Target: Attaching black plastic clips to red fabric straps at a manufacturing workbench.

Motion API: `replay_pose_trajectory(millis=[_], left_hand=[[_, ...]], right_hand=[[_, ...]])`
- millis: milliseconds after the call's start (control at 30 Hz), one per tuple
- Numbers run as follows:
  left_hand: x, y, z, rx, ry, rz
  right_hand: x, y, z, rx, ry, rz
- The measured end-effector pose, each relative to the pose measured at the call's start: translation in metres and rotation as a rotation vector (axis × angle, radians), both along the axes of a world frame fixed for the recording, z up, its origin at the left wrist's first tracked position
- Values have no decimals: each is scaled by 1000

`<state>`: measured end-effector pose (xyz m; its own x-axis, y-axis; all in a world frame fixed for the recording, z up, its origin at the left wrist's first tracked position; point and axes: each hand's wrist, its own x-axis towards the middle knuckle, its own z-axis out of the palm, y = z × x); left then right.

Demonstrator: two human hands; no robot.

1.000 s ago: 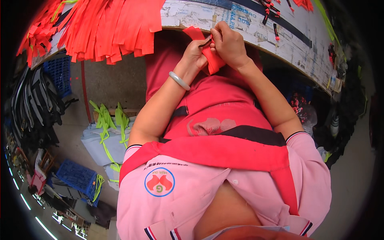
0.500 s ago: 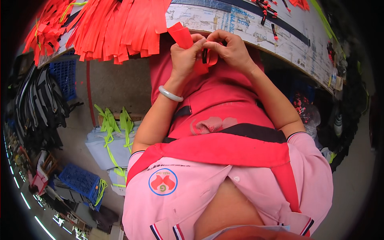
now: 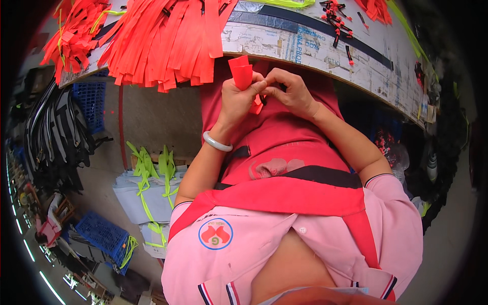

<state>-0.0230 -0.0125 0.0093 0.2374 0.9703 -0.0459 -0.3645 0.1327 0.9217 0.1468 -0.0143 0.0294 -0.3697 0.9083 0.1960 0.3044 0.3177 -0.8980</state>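
Note:
A folded red fabric strip [image 3: 241, 72] stands up out of my left hand [image 3: 237, 101], which is closed around it. Its lower end [image 3: 255, 105] comes out below the fingers, beside a small dark piece that is mostly hidden. My right hand [image 3: 291, 92] is closed in a pinch, its thumb and fingertip meeting the left thumb. What the right fingertips hold is covered. Both hands are over my red apron [image 3: 284, 134], just in front of the table edge.
Many red strips [image 3: 168, 48] hang over the edge of the worn white-topped table [image 3: 272, 38] at left. Small black-and-red pieces [image 3: 335, 23] lie on it farther right. Black straps [image 3: 51, 137], a blue crate [image 3: 101, 231] and pale bundles tied in yellow-green [image 3: 145, 193] are at left.
Both hands have shifted slightly toward me within the view, still together. The red loop and black piece that showed between them are now mostly hidden behind the fingers.

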Motion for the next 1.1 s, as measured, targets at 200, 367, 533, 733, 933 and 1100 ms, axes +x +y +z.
replay_pose_trajectory(millis=[200,367,533,733,933,1100], left_hand=[[-6,-3,20,-288,-295,-69],[-13,-10,49,-115,-23,-134],[-2,-16,63,416,114,-143],[-22,-18,68,44,35,54],[-11,-41,52,166,284,-296],[3,-39,48,109,178,-364]], right_hand=[[-8,-2,33,-118,36,-88],[-4,-5,21,69,57,42],[-14,-9,7,147,6,51],[-16,74,43,-8,83,-66],[-83,194,114,-26,344,-36],[-68,274,3,59,90,-335]])
